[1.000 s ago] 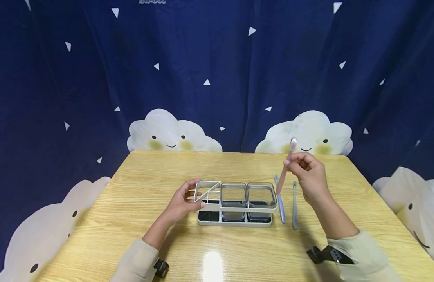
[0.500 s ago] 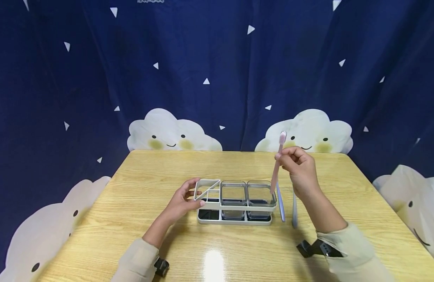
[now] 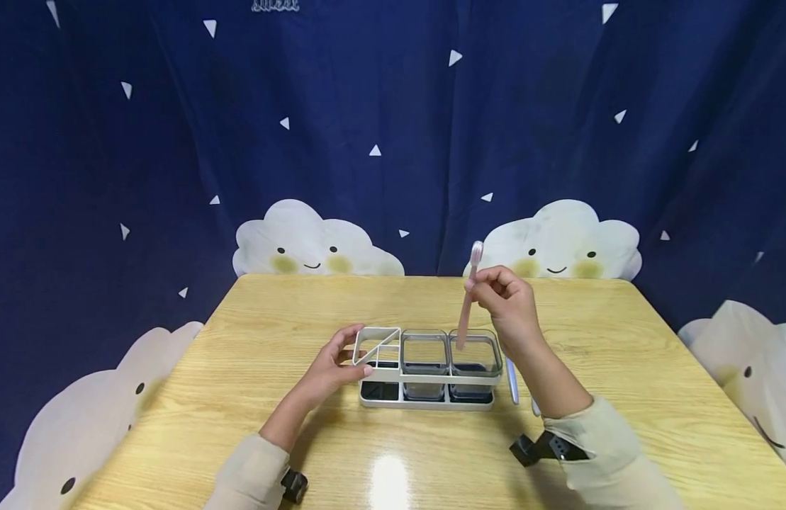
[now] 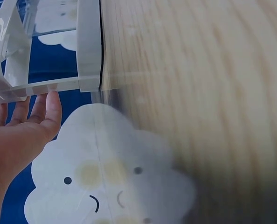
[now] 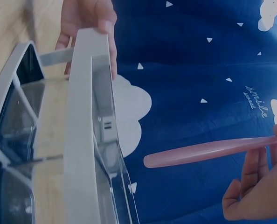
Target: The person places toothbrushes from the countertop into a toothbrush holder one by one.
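Observation:
A pink toothbrush (image 3: 466, 308) is pinched between the thumb and fingers of my right hand (image 3: 512, 306), bristles up and slightly tilted. In the head view its handle end overlaps the right clear cup (image 3: 475, 365); the right wrist view shows that end (image 5: 176, 157) apart from the holder, above the rims. My left hand (image 3: 329, 363) grips the left end of the white toothbrush holder (image 3: 424, 406), thumb at the front and fingers round the side. Beside the right cup, a second clear cup (image 3: 424, 368) sits in the holder, next to a divided section (image 3: 377, 347).
To the right of the holder a blue toothbrush (image 3: 512, 382) lies on the wooden table (image 3: 290, 304). A grey one (image 3: 536, 408) lies beyond it, mostly hidden by my right forearm. A dark blue curtain (image 3: 341, 85) with clouds hangs behind.
My right hand has carried the pink toothbrush leftward, from beside the holder to over the right cup. My left hand and the holder have stayed put.

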